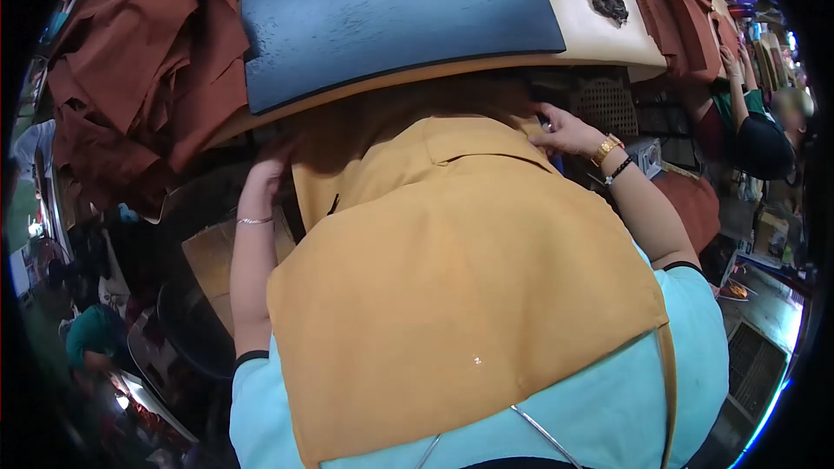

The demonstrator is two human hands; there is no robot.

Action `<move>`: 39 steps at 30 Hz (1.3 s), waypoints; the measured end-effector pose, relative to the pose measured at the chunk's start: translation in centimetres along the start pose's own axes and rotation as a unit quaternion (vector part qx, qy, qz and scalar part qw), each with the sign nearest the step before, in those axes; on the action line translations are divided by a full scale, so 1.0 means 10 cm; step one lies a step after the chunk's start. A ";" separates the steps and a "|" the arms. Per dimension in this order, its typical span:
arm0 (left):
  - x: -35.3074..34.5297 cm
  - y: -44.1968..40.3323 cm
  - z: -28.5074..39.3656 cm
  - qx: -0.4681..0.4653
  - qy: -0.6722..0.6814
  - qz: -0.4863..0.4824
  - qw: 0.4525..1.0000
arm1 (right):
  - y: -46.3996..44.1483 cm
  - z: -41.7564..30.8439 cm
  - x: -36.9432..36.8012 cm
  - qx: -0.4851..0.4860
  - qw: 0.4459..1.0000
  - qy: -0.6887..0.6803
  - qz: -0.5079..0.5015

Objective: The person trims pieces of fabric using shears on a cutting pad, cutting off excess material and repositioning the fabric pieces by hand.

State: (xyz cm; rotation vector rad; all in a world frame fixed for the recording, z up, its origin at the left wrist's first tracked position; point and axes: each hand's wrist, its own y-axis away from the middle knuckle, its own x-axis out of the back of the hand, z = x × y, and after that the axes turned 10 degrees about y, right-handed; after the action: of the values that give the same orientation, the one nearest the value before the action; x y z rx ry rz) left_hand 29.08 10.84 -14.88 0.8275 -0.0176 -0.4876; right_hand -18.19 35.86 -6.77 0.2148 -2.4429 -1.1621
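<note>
A mustard-yellow apron [469,269] covers my front over a turquoise shirt [695,347], its lower part bunching in folds under the table edge. At the right side of the apron, my right hand [569,132] pinches its edge between thumb and fingers; a gold watch and a dark bracelet are on that wrist. My left hand [276,165] is by the apron's left edge, in deep shadow under the table. Its fingers are dark and partly hidden, so their grip does not show. A thin silver bangle circles the left wrist.
Ahead lies a dark blue board [400,17] on a pale tabletop [599,43]. Rust-brown cloth [130,69] heaps at the left, with more brown cloth [682,17] at the right. Dark-handled scissors [608,2] lie beyond the board. Another person [764,135] works at the far right.
</note>
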 end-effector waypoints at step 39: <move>-0.89 0.38 1.18 -0.569 -0.364 0.254 0.692 | -0.25 -0.77 0.78 0.231 0.723 0.246 0.603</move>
State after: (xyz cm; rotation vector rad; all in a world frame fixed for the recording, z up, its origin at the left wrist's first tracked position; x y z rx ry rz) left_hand 20.32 8.50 -2.57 -0.6563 -0.6134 -0.1792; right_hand -21.91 26.36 -1.97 -0.7462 -1.6832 0.1093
